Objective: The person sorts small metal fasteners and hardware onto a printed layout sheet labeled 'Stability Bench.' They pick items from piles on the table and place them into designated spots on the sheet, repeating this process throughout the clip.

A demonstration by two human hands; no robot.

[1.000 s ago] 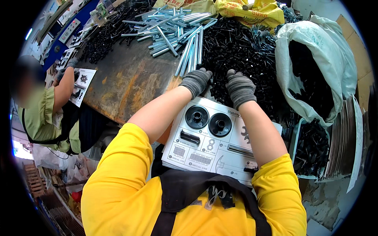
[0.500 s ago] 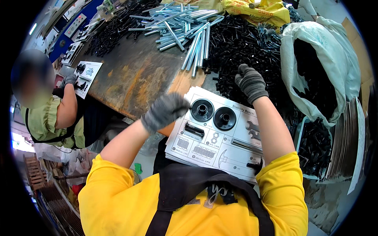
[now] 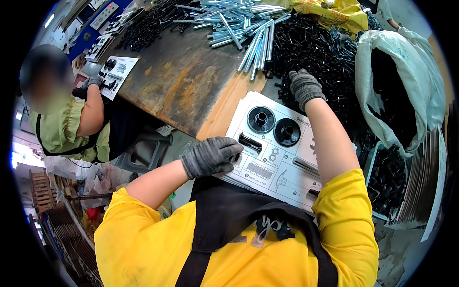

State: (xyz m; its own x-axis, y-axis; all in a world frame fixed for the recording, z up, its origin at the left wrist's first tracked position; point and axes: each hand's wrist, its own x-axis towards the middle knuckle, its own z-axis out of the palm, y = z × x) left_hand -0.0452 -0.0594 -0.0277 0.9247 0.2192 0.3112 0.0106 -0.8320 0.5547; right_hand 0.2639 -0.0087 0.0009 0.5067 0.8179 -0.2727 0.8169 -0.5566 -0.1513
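My left hand (image 3: pixel 210 157), in a grey knit glove, is over the left edge of a stack of white printed cards (image 3: pixel 233 130). Its fingers are bent together near a printed bolt outline; a dark bit shows at the tips, too small to name. On the top card sit two black round discs (image 3: pixel 261 125), black bolts (image 3: pixel 249 142), a metal tube (image 3: pixel 306 165) and a black part (image 3: pixel 313 192) partly behind my right forearm. My right hand (image 3: pixel 306 89), also gloved, has curled fingers at the near edge of a heap of black bolts (image 3: pixel 306 52); whatever they hold is hidden.
Silvery tubes (image 3: pixel 258 48) lie piled on the worn table (image 3: pixel 167 86). Right of the heap stand a white sack (image 3: pixel 406 71) and a bin of black parts (image 3: pixel 386 182). A yellow bag (image 3: pixel 334 13) lies behind. At left a co-worker (image 3: pixel 71 115) handles another card (image 3: pixel 119 71).
My left hand has moved down from beside the discs to the card's lower left. My right hand remains at the bolt heap. The whole view has shifted slightly.
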